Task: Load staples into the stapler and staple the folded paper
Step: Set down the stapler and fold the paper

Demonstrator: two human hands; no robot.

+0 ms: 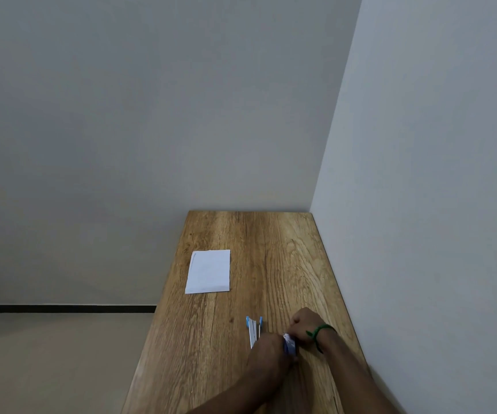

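A white folded paper lies flat on the wooden table near its left edge. Closer to me a blue stapler lies opened out, its metal rails pointing away from me. My left hand covers the stapler's near end. Between both hands sits a small blue and white staple box. My right hand, with a green band on the wrist, pinches the box's top. The left hand's fingers close on the box's left side. I cannot see any staples.
A grey wall runs along the table's right edge and another stands behind its far end. The table's left edge drops to a beige floor.
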